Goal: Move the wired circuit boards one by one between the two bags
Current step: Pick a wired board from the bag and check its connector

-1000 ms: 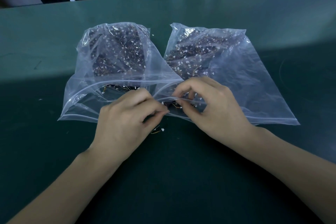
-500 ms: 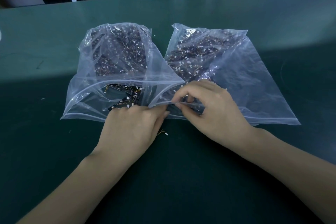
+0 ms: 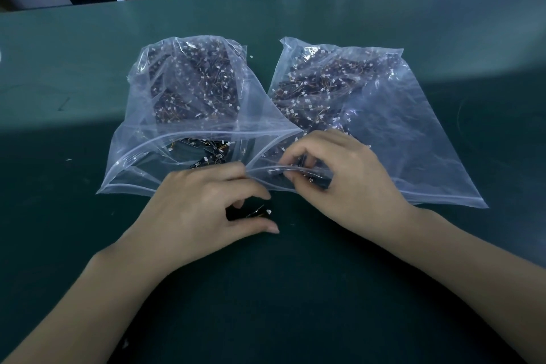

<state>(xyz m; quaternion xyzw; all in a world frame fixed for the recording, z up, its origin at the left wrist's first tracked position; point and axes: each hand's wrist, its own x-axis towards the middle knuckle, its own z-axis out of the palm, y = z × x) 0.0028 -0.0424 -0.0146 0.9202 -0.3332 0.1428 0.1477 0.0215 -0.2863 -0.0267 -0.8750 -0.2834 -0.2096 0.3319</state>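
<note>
My left hand (image 3: pixel 204 210) curls around one wired circuit board (image 3: pixel 251 213) on the green mat (image 3: pixel 295 289), just outside the left bag (image 3: pixel 183 115). Right hand (image 3: pixel 339 174) pinches the right bag (image 3: pixel 384 127) mouth and a board there.

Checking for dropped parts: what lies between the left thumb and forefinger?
In the head view, a wired circuit board lies on the green table there.

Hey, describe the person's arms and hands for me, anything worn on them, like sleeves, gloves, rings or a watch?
Both forearms are bare as far as the frame shows, with no sleeves in view. The left hand and right hand wear no gloves, and no rings, watch or wristband show. The visible fingernails are short and look unpainted.
</note>
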